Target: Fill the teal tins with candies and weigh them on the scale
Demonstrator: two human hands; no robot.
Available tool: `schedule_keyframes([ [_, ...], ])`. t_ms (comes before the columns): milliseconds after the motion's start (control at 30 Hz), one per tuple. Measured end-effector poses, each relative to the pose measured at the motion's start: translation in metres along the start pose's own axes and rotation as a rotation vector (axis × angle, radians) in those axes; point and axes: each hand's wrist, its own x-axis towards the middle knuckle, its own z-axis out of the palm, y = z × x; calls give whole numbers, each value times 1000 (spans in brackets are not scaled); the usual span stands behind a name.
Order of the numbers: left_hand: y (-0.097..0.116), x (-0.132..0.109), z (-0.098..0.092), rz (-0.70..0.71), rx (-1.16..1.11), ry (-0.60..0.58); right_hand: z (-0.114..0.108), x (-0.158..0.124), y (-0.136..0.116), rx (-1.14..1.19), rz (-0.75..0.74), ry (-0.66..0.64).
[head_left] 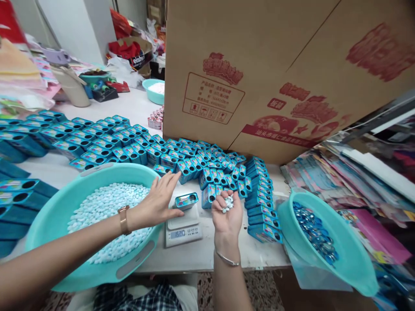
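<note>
A small blue tin (186, 200) with a round opening stands on a white digital scale (183, 233), whose lit display is hard to read. Just left of the tin, my left hand (158, 198) reaches across the tub's rim, fingers spread and holding nothing. My right hand (228, 222) is turned palm up to the right of the scale, its fingers curled around several pale candies (228, 204). Many more pale blue and white candies (110, 211) lie in a large turquoise tub (42, 233) beneath my left forearm.
Rows of blue tins (129, 152) crowd the table behind and beside the scale. A turquoise basin (352, 255) of shiny blue caps stands at the right. One big cardboard box (259, 65) blocks the back, and stacked printed sheets (311, 172) lie at the right.
</note>
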Motion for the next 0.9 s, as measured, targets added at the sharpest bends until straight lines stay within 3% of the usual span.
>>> schedule_keyframes([
  [200, 7, 9, 7, -3, -32, -53, 14, 9, 8, -89, -39, 19],
  [467, 10, 20, 23, 70, -102, -6, 20, 20, 21, 11, 3, 88],
  [633, 28, 36, 8, 163, -152, 179, 19, 24, 30, 142, 101, 154],
  [733, 31, 45, -6, 182, -89, 192, 17, 21, 29, 215, 127, 143],
  [833, 27, 43, -16, 161, -27, 205, 7, 12, 15, 279, 115, 26],
  [900, 28, 32, -13, 206, -1, 120, -6, 4, 1, 279, 62, -36],
])
